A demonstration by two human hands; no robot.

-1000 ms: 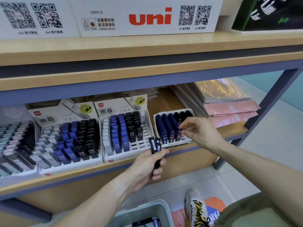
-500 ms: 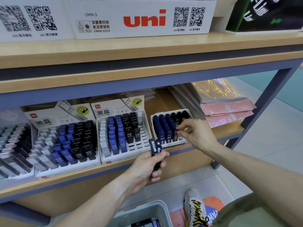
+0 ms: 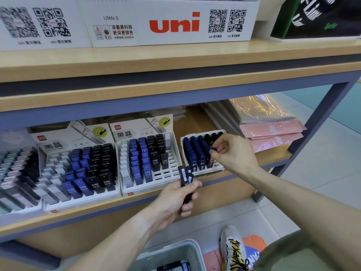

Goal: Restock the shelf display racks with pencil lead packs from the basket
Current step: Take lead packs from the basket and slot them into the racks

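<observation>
My left hand grips a small bundle of dark pencil lead packs upright in front of the shelf edge. My right hand pinches a blue lead pack at the front right of the small white rack, which holds rows of dark blue and black packs marked 0.3. A white display rack of HB 0.5 packs stands to its left, with empty slots on its right side. A grey basket with more packs sits on the floor below.
A third rack of blue, black and grey packs and a further rack stand at the left. Pink and clear plastic sleeves lie at the shelf's right end. White uni boxes fill the upper shelf. A shoe stands beside the basket.
My right hand has stayed at the small rack, its fingers now pinching a blue pack at the front right row. The left hand keeps its bundle in place.
</observation>
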